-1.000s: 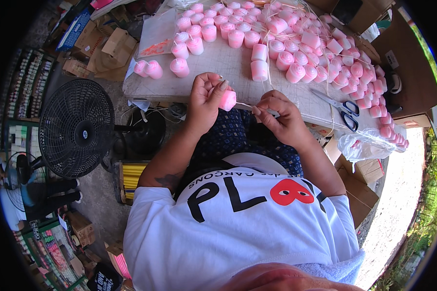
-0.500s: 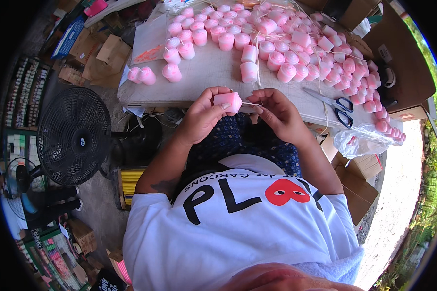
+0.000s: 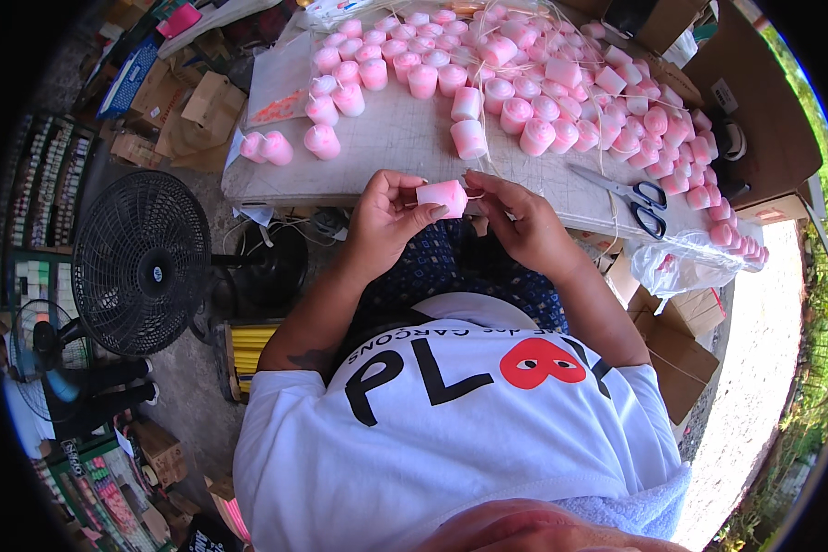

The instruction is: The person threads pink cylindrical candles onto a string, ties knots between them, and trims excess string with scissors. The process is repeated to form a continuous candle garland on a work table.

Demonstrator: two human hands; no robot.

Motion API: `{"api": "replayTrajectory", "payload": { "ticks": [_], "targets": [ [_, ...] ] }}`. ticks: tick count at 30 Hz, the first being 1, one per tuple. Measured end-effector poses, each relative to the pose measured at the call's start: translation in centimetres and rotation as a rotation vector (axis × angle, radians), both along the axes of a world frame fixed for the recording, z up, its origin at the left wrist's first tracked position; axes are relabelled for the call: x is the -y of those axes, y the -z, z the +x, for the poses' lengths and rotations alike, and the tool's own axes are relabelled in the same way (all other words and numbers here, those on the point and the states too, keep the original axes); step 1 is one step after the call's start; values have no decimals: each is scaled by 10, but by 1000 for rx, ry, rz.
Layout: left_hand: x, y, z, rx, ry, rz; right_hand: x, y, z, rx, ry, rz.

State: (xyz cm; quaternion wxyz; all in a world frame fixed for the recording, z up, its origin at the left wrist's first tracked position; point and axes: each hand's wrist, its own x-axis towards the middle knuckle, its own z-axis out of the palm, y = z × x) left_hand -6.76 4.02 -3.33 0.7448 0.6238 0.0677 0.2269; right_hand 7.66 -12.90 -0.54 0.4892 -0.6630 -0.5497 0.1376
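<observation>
Just off the table's near edge, my left hand [image 3: 388, 221] holds a pink candle [image 3: 442, 200] on its side between thumb and fingers. A pale wick [image 3: 474, 196] comes out of the candle's right end. My right hand [image 3: 517, 217] pinches that wick close to the candle, its thumb and fingertips together. On the white table [image 3: 386, 170], two more pink candles [image 3: 468, 140] stand near my hands. Navy-handled scissors [image 3: 627, 195] lie to the right of my right hand.
Many pink candles [image 3: 534, 110] crowd the table's far and right parts, with loose wick strands among them. A clear plastic bag [image 3: 676, 267] hangs at the right edge. Left stands a black fan [image 3: 143, 262]; cardboard boxes [image 3: 681, 359] sit below on the right.
The candle has shifted slightly right in my left hand. My right hand has moved left and up, its fingertips now closer to the candle's end, with less wick showing between.
</observation>
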Motion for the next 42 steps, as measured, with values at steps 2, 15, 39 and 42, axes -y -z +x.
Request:
{"api": "replayTrajectory", "payload": {
  "ticks": [2, 15, 39, 42],
  "targets": [
    [6, 1, 4, 53, -76, 74, -1, 10, 1, -192, -47, 30],
    [23, -18, 24, 328, -275, 872, 21, -28, -16, 43, 179, 149],
    [18, -12, 50, 144, -177, 1217, 37, 14, 1, -680, 199, 174],
    [21, -17, 48, 199, -113, 988, 34, 17, 3, -670, 224, 200]
  ]
}}
